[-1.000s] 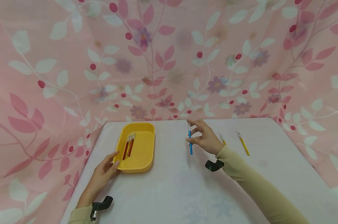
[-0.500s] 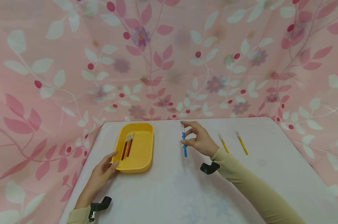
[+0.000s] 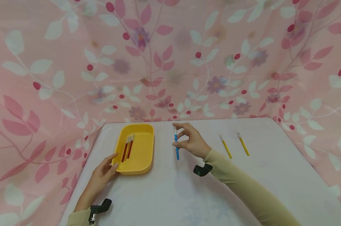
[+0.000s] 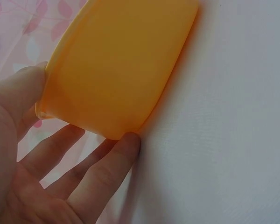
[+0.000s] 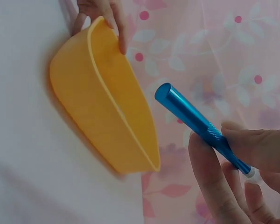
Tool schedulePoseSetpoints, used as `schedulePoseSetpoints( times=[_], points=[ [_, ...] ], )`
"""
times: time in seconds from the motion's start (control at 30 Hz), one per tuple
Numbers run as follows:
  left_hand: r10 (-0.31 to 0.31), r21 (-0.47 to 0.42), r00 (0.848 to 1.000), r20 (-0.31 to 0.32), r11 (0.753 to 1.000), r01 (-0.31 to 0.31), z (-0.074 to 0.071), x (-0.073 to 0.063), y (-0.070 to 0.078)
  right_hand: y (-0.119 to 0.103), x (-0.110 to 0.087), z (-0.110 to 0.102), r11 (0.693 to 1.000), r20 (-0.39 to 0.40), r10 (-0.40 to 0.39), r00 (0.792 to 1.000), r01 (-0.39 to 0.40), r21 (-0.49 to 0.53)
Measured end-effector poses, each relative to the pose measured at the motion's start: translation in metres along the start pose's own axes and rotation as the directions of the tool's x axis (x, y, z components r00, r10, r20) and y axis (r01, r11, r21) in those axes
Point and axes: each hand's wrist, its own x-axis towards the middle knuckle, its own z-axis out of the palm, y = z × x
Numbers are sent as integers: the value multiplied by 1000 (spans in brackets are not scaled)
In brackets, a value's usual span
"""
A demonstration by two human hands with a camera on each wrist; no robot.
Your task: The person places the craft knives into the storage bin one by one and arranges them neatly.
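Note:
In the head view my right hand (image 3: 193,142) pinches a blue craft knife (image 3: 177,151) between thumb and fingers, above the white table to the right of the yellow tray (image 3: 135,172). The right wrist view shows the knife's metallic blue handle (image 5: 184,109) slanting, its knurled grip under the fingers and its clear-capped tip partly hidden by them. My left hand (image 3: 102,172) holds the tray by its near left corner, thumb and fingers on the rim and outer wall (image 4: 112,74). Inside the tray, toward its left side, several capped knives (image 3: 128,149) in red and yellow lie side by side.
Two yellow craft knives, one nearer (image 3: 226,148) and one farther right (image 3: 244,146), lie on the white tablecloth (image 3: 170,194) right of my right hand. A pink floral curtain (image 3: 170,62) hangs behind the table's back edge. Each wrist carries a black camera mount (image 3: 203,170).
My right hand has moved left toward the tray with the blue craft knife, uncovering the nearer yellow knife on the table. My left hand stays at the tray's corner.

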Motion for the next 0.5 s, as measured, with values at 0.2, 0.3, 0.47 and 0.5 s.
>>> schedulePoseSetpoints(
  times=[0.2, 0.3, 0.47, 0.5],
  points=[
    [-8, 12, 1000, 4, 1000, 8, 0, -1, -2, 1, 6, 14, 999, -24, 35, 999, -35, 15],
    [-12, 12, 1000, 6, 1000, 12, 0, -2, -1, 2, 9, 22, 998, -27, 59, 998, -58, 27],
    [-13, 1, 1000, 4, 1000, 13, 1, -1, 1, 1, 18, 33, 997, -32, 69, 997, -68, 33],
    [-13, -2, 1000, 4, 1000, 13, 1, 0, 2, 1, 20, 35, 997, -31, 69, 997, -68, 36]
  ],
)
